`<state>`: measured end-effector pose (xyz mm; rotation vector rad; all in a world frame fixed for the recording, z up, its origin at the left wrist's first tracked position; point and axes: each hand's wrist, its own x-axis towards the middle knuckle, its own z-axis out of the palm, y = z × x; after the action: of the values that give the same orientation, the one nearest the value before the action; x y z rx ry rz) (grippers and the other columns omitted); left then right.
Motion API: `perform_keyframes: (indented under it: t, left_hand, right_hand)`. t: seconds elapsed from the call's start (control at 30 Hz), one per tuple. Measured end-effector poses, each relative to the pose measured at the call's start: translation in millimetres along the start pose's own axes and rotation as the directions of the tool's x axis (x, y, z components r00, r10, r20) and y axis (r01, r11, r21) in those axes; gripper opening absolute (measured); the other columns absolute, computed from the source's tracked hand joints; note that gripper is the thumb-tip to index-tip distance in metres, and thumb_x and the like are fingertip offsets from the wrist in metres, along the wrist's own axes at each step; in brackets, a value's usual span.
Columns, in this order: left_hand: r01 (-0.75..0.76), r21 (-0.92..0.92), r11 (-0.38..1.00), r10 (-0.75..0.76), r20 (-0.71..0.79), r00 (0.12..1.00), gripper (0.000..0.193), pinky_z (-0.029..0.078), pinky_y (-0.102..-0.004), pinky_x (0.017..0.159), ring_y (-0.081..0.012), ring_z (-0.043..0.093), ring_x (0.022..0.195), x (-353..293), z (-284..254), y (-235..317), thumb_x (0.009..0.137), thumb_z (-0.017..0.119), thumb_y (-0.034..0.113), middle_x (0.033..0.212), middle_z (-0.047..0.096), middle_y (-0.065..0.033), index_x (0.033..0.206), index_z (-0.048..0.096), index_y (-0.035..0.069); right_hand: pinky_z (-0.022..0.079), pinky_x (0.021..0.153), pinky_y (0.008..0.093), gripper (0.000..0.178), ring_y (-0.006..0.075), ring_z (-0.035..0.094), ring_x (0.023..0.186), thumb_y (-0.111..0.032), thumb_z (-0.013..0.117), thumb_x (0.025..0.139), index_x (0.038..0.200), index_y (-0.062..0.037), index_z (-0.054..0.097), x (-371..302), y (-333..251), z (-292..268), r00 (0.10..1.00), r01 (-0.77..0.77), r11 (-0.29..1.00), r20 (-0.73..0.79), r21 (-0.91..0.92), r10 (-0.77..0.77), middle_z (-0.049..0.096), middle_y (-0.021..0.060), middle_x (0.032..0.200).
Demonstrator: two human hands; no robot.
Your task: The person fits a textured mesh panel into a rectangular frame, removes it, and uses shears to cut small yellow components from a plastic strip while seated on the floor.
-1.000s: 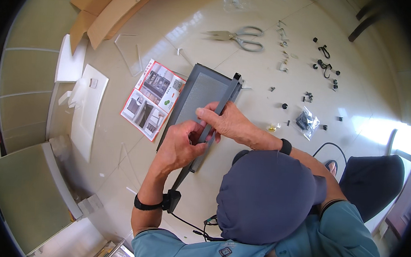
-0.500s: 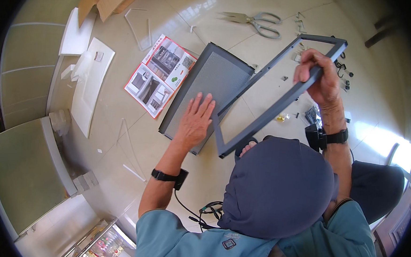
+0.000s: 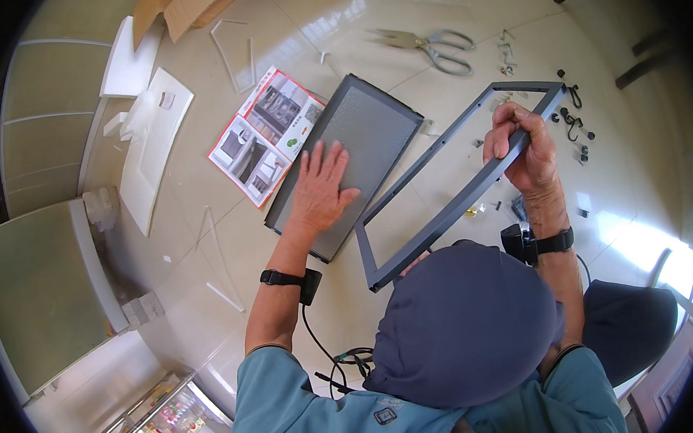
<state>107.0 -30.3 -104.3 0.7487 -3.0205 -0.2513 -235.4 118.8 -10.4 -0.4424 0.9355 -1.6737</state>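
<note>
A dark grey rectangular metal frame (image 3: 476, 179) is held up at its right long bar by my right hand (image 3: 525, 148), fingers wrapped round the bar. To its left, a grey mesh-topped metal shelf panel (image 3: 376, 123) lies flat on the floor. My left hand (image 3: 322, 187) rests on that panel, fingers stretched out and thumb apart, gripping nothing. Partly under the panel's left edge lies a printed instruction sheet (image 3: 256, 139) with a red border and pictures. The frame's lower corner is close to my knee.
Large scissors (image 3: 428, 45) lie on the tiles beyond the panel. Black hooks (image 3: 572, 123) and small hardware are scattered right of the frame. White foam sheets (image 3: 154, 149) and a cardboard box (image 3: 197, 1) are at the left and far left. Black cables (image 3: 345, 363) lie near my left arm.
My right hand has lowered the frame and swung its far end left and nearer, away from the panel. My left hand has shifted slightly left on the panel, its thumb now spread.
</note>
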Motion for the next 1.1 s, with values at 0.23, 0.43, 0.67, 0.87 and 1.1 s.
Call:
perform_keyframes:
  t: [0.23, 0.43, 0.67, 0.87, 1.1]
  left_hand:
    - [0.047, 0.018, 0.999, -0.047, 0.007, 0.999, 0.074, 0.017, -0.055, 0.118, -0.0402, 0.022, 0.146, 8, 2, -11, 0.095, 0.045, 0.056, 0.157, 0.032, -0.0132, 0.148, 0.038, 0.004]
    - [0.067, 0.111, 0.992, -0.055, -0.107, 0.993, 0.06, 0.03, -0.0504, 0.114, -0.0392, 0.03, 0.143, 10, -6, -15, 0.089, 0.066, 0.029, 0.151, 0.04, -0.0128, 0.139, 0.047, 0.003]
    - [0.47, -0.855, 0.221, -0.696, 0.199, 0.69, 0.038, 0.057, -0.0384, 0.078, -0.0285, 0.068, 0.094, -39, -24, -17, 0.097, 0.061, 0.023, 0.112, 0.068, -0.016, 0.123, 0.059, -0.004]
    - [0.278, -0.705, -0.653, -0.336, 0.598, 0.728, 0.037, 0.054, -0.0317, 0.055, -0.0238, 0.066, 0.062, -50, -68, 14, 0.099, 0.059, 0.025, 0.093, 0.069, -0.0159, 0.118, 0.061, -0.006]
    - [0.017, -0.907, -0.421, -0.604, 0.294, 0.74, 0.024, 0.048, -0.0346, 0.057, -0.0221, 0.056, 0.058, -72, -50, 0, 0.094, 0.063, 0.01, 0.07, 0.057, -0.0087, 0.11, 0.061, -0.007]
  right_hand:
    - [0.048, 0.049, 0.0356, 0.034, 0.0292, 0.064, 0.066, -0.025, 0.042, 0.097, 0.105, 0.0053, 0.055, 8, 8, 2, 0.997, 0.006, 0.999, 0.076, 0.045, -0.009, 0.061, 0.0118, 0.063]
    - [0.049, 0.057, 0.038, 0.037, 0.0303, 0.062, 0.072, -0.021, 0.04, 0.096, 0.118, 0.0059, 0.053, 16, 23, 16, 0.981, -0.027, 0.999, 0.194, 0.04, 0.019, 0.062, 0.012, 0.067]
    - [0.049, 0.069, 0.0405, 0.038, 0.0311, 0.061, 0.073, -0.024, 0.039, 0.097, 0.121, 0.0013, 0.054, 21, 23, 15, 0.952, -0.032, 0.978, 0.304, 0.208, -0.034, 0.062, 0.0097, 0.068]
    - [0.05, 0.074, 0.0392, 0.04, 0.0301, 0.062, 0.077, -0.026, 0.042, 0.097, 0.123, 0.0012, 0.054, 17, 29, 24, 0.905, -0.032, 0.993, 0.426, 0.112, -0.019, 0.064, 0.0103, 0.072]
    - [0.061, 0.066, 0.0297, 0.027, 0.0257, 0.071, 0.087, -0.022, 0.063, 0.094, 0.104, 0.0022, 0.058, 11, 40, 35, 0.888, -0.446, 0.878, 0.037, -0.176, 0.459, 0.069, 0.0175, 0.092]
